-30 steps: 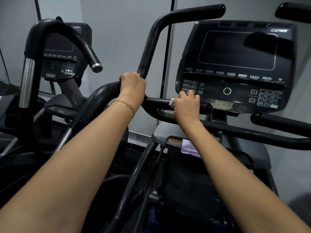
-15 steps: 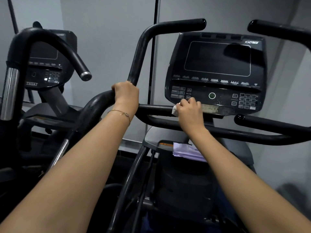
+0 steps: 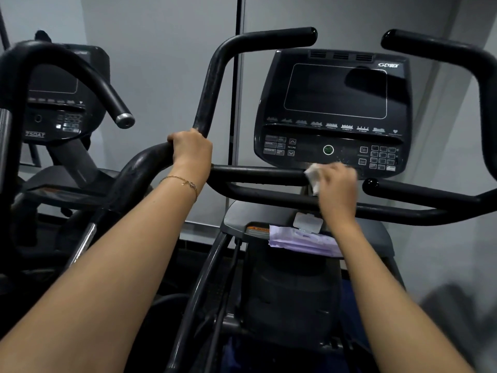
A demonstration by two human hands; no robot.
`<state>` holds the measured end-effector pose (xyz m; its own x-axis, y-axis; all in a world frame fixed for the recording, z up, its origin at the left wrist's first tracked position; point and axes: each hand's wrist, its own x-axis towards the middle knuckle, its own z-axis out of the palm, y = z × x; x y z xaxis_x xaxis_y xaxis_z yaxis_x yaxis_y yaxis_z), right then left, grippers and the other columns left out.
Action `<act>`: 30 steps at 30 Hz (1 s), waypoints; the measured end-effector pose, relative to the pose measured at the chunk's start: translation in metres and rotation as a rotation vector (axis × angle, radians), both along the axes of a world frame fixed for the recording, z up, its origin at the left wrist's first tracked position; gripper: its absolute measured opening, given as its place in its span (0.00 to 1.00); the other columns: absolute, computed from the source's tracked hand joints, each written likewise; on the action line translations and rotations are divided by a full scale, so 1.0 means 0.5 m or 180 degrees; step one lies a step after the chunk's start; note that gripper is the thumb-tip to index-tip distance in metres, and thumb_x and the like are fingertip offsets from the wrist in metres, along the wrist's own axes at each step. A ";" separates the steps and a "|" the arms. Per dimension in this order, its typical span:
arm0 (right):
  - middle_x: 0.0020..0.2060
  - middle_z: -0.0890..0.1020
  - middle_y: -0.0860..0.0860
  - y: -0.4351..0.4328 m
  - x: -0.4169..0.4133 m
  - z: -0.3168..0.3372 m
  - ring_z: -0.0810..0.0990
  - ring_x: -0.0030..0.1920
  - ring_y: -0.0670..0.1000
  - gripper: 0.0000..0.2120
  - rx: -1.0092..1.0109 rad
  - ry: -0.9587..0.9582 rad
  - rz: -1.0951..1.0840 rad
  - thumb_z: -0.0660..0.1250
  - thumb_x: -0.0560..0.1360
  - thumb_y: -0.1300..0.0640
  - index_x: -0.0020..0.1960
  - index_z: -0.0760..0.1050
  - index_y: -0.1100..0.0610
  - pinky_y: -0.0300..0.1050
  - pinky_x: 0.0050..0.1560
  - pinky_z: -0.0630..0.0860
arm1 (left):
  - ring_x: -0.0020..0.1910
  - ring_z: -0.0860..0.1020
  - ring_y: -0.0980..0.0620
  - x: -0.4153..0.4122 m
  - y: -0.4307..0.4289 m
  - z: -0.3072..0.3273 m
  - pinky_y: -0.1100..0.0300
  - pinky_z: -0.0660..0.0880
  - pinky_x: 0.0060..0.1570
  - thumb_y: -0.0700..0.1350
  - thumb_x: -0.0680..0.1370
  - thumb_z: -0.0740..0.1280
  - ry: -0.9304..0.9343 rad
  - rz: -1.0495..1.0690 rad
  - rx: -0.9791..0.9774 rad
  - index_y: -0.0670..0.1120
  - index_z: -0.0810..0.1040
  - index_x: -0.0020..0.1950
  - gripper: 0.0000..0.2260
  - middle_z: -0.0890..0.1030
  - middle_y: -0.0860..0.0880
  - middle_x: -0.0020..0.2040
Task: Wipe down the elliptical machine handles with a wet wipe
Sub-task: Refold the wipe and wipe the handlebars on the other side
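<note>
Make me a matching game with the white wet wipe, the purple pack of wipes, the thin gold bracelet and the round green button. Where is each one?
Things
1. white wet wipe
2. purple pack of wipes
3. thin gold bracelet
4. round green button

Places
A. on the black console, under the screen
B. on the wrist of the left hand, which grips the tall curved black handle
C. lying on the grey ledge below the handles
D. held by the right hand against the short black handle bar

Pairs: 1-D, 2-C, 3-B, 4-A
</note>
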<state>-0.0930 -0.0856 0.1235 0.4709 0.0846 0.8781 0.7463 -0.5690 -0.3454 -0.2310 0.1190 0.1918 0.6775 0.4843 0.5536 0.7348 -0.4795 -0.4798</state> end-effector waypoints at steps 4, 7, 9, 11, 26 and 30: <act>0.36 0.77 0.51 0.014 -0.026 -0.048 0.74 0.29 0.43 0.07 0.3970 0.3113 0.1935 0.63 0.78 0.61 0.42 0.77 0.59 0.35 0.26 0.72 | 0.50 0.78 0.46 -0.002 -0.003 0.002 0.54 0.76 0.53 0.39 0.76 0.64 0.0095 0.0014 0.0021 0.40 0.73 0.62 0.14 0.75 0.43 0.55; 0.36 0.79 0.53 0.081 -0.024 -0.075 0.79 0.32 0.47 0.08 0.4862 0.4010 0.2659 0.64 0.77 0.64 0.39 0.74 0.60 0.34 0.24 0.78 | 0.50 0.78 0.46 -0.003 -0.002 0.003 0.54 0.76 0.53 0.39 0.76 0.63 0.0119 0.0027 0.0055 0.40 0.74 0.62 0.14 0.75 0.43 0.55; 0.27 0.82 0.52 0.124 -0.025 -0.069 0.81 0.27 0.47 0.07 0.4589 0.4154 0.2830 0.64 0.76 0.66 0.40 0.75 0.60 0.35 0.26 0.79 | 0.51 0.78 0.46 -0.002 -0.001 0.002 0.54 0.76 0.53 0.39 0.76 0.63 0.0107 0.0023 0.0032 0.40 0.74 0.62 0.14 0.75 0.43 0.56; 0.22 0.81 0.51 0.148 -0.029 -0.062 0.81 0.22 0.46 0.05 0.4316 0.4223 0.3003 0.66 0.75 0.66 0.41 0.76 0.61 0.35 0.24 0.78 | 0.51 0.78 0.46 -0.004 -0.001 0.001 0.54 0.76 0.53 0.39 0.76 0.63 0.0102 0.0012 0.0003 0.40 0.74 0.62 0.14 0.75 0.43 0.56; 0.28 0.80 0.56 0.155 0.010 -0.046 0.78 0.18 0.49 0.08 0.5198 0.4397 0.3082 0.60 0.78 0.68 0.40 0.70 0.62 0.41 0.27 0.79 | 0.53 0.78 0.43 -0.003 -0.001 -0.007 0.50 0.75 0.56 0.39 0.77 0.63 0.0096 -0.0003 0.0086 0.38 0.72 0.64 0.16 0.74 0.41 0.58; 0.32 0.79 0.57 0.180 -0.025 -0.040 0.81 0.33 0.51 0.06 0.4983 0.4745 0.3361 0.61 0.77 0.68 0.42 0.74 0.66 0.42 0.46 0.82 | 0.53 0.78 0.43 -0.003 0.000 -0.007 0.50 0.75 0.57 0.39 0.77 0.64 0.0102 -0.0004 0.0122 0.38 0.72 0.64 0.16 0.75 0.41 0.58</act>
<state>-0.1056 0.0043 0.1035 0.8345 0.4955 -0.2411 -0.5503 0.7725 -0.3169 -0.2326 0.1188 0.1884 0.6957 0.4622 0.5499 0.7182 -0.4611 -0.5211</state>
